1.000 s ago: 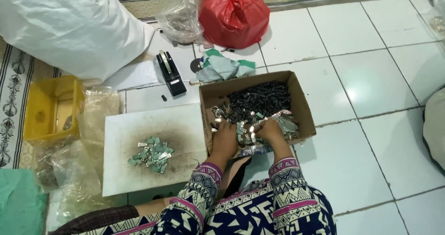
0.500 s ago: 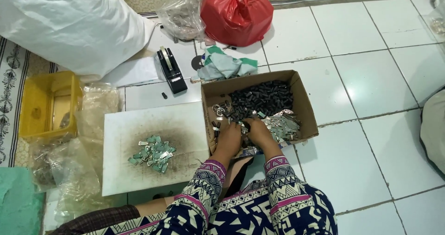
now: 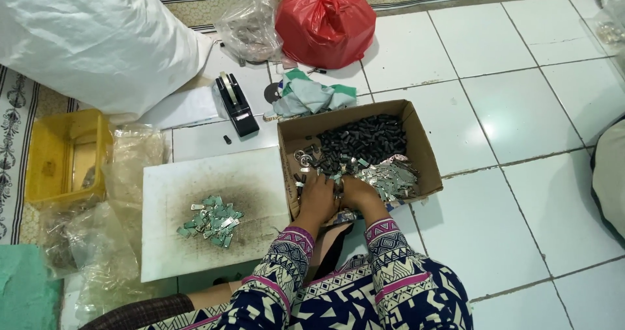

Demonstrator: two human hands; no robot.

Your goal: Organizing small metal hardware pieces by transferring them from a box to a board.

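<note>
White tiled floor (image 3: 521, 109), cardboard box (image 3: 426, 154) of small metal parts.
Left hand (image 3: 317, 198) and right hand (image 3: 357, 193) rest together on silver plates (image 3: 387, 177); grip indeterminate.

Two hands (image 3: 338, 196), one cardboard box (image 3: 426, 154)

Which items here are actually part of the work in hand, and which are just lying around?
In use:
- left hand and right hand, both in the cardboard box
- small silver metal pieces and black parts inside the box
- white board with a pile of metal pieces

Lying about:
- tape dispenser
- red bag
- yellow bin
- crumpled cloth
- white sack
</note>
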